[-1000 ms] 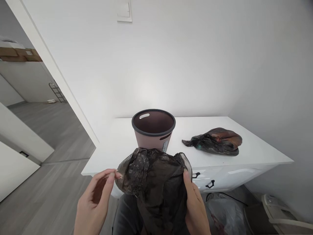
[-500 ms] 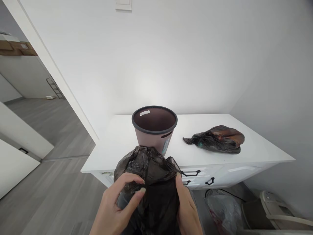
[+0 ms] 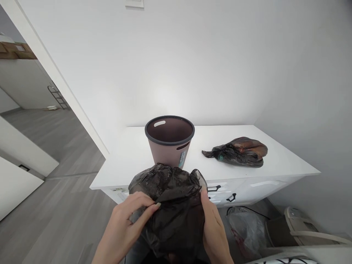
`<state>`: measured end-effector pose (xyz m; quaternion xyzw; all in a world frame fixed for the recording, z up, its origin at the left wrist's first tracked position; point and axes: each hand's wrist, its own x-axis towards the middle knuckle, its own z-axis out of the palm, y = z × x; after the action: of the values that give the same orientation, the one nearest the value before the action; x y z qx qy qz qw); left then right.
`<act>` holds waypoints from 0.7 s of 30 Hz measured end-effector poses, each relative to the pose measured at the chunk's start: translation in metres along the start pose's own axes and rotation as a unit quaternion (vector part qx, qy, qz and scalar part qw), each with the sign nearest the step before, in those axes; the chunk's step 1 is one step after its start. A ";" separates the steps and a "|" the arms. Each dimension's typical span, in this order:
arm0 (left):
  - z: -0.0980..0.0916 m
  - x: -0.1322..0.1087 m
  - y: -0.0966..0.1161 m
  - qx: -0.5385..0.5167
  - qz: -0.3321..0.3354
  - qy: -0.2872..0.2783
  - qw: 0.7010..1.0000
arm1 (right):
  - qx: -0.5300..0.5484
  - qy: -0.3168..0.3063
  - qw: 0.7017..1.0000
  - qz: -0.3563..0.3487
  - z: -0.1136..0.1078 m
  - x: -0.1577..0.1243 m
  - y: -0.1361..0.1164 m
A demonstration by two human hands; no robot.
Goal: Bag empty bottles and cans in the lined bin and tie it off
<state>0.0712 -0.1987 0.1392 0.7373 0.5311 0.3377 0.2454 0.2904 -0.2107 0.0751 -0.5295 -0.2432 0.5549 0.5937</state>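
A thin black plastic garbage bag (image 3: pixel 176 216) is stretched between both hands in front of the cabinet. My left hand (image 3: pixel 129 222) pinches the bag's edge between thumb and fingers. On the other side, my right hand (image 3: pixel 214 227) grips the bag with the thumb on top; most of its fingers are hidden. Just beyond the bag, a brownish-mauve trash can (image 3: pixel 165 152) with a dark rim and handle slots stands upright on the white cabinet top (image 3: pixel 132 150). No liner shows inside it.
A knotted black bag with contents (image 3: pixel 242 152) lies on the cabinet's right side. Black handles (image 3: pixel 231 198) mark the drawers below. On the floor at right are a clear plastic bag (image 3: pixel 249 227) and a grey bin-like object (image 3: pixel 286 227). A doorway opens at left.
My left thumb and fingers have closed on the bag's edge. The bag is spread wider between my hands. The view has shifted slightly.
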 end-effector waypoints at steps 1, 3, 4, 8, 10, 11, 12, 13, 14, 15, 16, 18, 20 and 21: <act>-0.003 0.001 0.000 0.006 -0.001 0.012 1.000 | -0.014 0.008 1.000 0.026 -0.002 0.000 -0.003; -0.014 0.010 0.000 0.031 0.009 0.026 0.999 | -0.054 0.053 0.994 0.083 -0.005 -0.001 -0.008; -0.022 0.018 0.001 0.053 0.021 0.028 0.998 | -0.062 0.073 0.991 0.092 -0.006 -0.001 -0.011; -0.066 0.063 0.019 0.205 0.083 0.064 0.973 | -0.057 0.092 0.990 0.091 -0.008 -0.001 -0.013; -0.081 0.079 0.043 0.281 0.103 0.150 0.942 | -0.056 0.099 0.989 0.091 -0.007 -0.001 -0.014; -0.084 0.082 0.058 0.299 0.112 0.197 0.927 | -0.057 0.100 0.989 0.091 -0.006 -0.002 -0.014; -0.083 0.082 0.073 0.298 0.128 0.242 0.915 | -0.060 0.097 0.989 0.089 -0.004 -0.003 -0.016; -0.079 0.078 0.087 0.269 0.158 0.261 0.914 | -0.065 0.093 0.990 0.081 -0.003 -0.004 -0.018; -0.072 0.072 0.098 0.225 0.197 0.242 0.923 | -0.072 0.084 0.992 0.065 -0.002 -0.005 -0.021; -0.063 0.066 0.106 0.190 0.227 0.191 0.936 | -0.081 0.071 0.993 0.045 -0.001 -0.007 -0.023; -0.054 0.059 0.110 0.163 0.247 0.133 0.946 | -0.091 0.055 0.994 0.024 -0.001 -0.008 -0.026; -0.036 0.048 0.107 0.150 0.256 0.036 0.954 | -0.108 0.027 0.994 -0.020 -0.003 -0.010 -0.030; -0.022 0.041 0.097 0.158 0.232 0.005 0.960 | -0.121 0.019 0.989 -0.085 -0.007 -0.014 -0.032; -0.019 0.039 0.091 0.154 0.209 -0.004 0.966 | -0.136 0.020 0.981 -0.135 -0.009 -0.016 -0.032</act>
<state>0.1213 -0.1903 0.2261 0.8622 0.4099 0.2925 0.0555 0.3073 -0.2230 0.1059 -0.5784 -0.3742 0.4205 0.5904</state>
